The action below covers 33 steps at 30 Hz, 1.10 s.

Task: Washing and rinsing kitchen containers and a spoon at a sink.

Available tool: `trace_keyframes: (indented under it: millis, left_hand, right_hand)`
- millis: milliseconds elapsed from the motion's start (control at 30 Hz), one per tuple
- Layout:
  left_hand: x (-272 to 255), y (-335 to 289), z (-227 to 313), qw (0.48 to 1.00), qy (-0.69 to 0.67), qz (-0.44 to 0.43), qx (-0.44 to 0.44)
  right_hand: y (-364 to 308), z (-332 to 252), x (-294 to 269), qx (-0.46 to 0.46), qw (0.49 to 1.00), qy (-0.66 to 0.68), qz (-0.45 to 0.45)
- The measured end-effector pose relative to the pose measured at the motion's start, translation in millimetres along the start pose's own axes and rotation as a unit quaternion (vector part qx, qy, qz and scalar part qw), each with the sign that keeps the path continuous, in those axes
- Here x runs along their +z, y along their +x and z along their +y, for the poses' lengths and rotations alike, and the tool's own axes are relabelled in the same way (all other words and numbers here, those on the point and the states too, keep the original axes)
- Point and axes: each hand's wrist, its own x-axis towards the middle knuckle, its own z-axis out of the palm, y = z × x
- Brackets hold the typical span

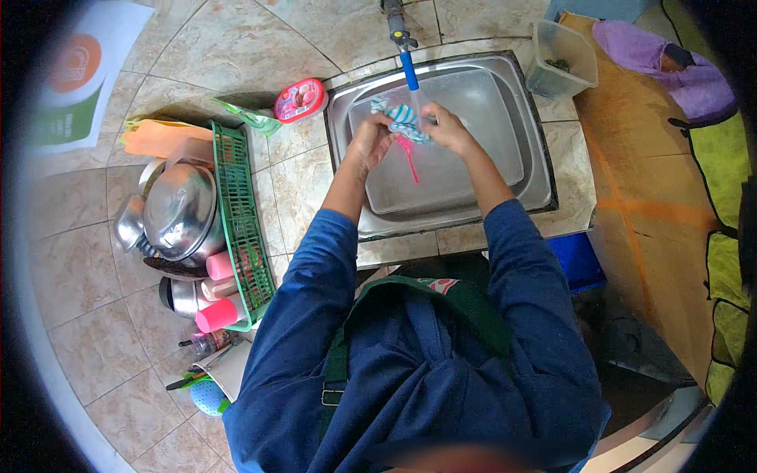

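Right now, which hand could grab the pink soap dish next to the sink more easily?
Probably the left hand. It holds the striped cloth on the sink's left side, nearer the pink soap dish on the counter. The right hand would have to cross over.

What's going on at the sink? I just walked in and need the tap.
A person in a blue top stands at the steel sink, both hands under the tap. The left hand and right hand grip a blue-and-white cloth around a pink utensil. A green dish rack with pots sits left.
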Motion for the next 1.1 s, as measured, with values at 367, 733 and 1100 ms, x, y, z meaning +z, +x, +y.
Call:
trace_keyframes:
  millis: [367,733,1100]
  left_hand:
    - [44,20,2,0.938,0.262,0.040,0.222]
    - [78,3,0,0.911,0.276,0.098,0.292]
    - [39,33,-4,0.932,0.295,0.164,0.131]
  right_hand:
    - [8,21,-22,0.125,0.986,0.103,-0.042]
    - [-9,2,-18,-0.005,0.998,-0.037,0.050]
    - [-7,40,-53,0.057,0.933,0.332,0.123]
